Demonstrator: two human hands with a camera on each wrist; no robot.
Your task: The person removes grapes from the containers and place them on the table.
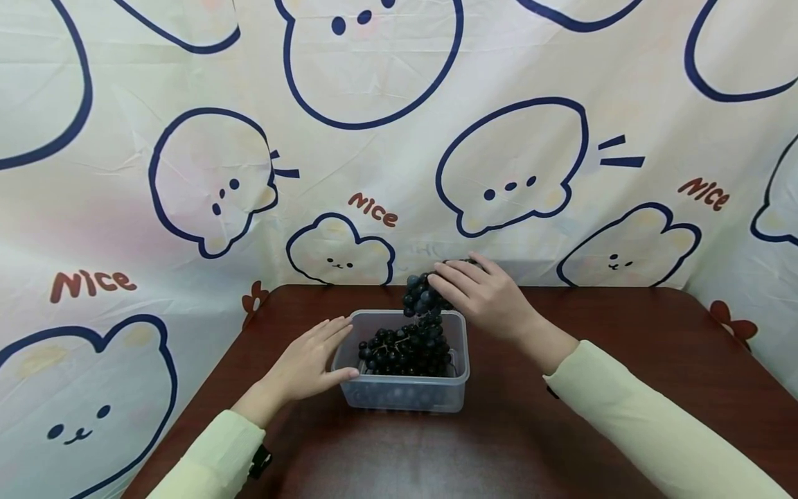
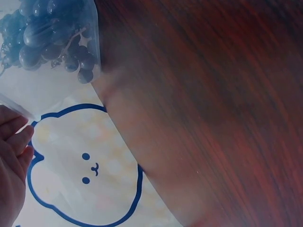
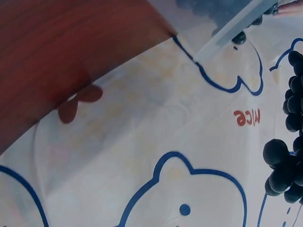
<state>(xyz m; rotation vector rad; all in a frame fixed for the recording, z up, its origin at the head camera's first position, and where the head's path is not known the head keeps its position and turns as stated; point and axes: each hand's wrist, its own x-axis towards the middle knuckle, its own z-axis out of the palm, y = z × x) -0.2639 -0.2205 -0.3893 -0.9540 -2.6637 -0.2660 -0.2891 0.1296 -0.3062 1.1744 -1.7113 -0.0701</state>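
A clear plastic container (image 1: pixel 405 396) stands on the table with dark grapes (image 1: pixel 405 353) inside. My left hand (image 1: pixel 312 357) rests at its left rim, fingers straight and thumb stretched along the front corner. Over the back right of the container, my right hand (image 1: pixel 483 294) holds a bunch of dark grapes (image 1: pixel 421 296) from above. This raised bunch hangs down at the right edge of the right wrist view, where single grapes (image 3: pixel 282 177) show large. In the left wrist view, the fingers of the left hand (image 2: pixel 12 161) lie close to the container's wall.
The dark red-brown table (image 1: pixel 598 416) has rounded far corners. Behind it and at both sides hangs a pale cloth (image 1: pixel 399 166) printed with blue-outlined cartoon faces and the word Nice. Light green sleeves cover both forearms.
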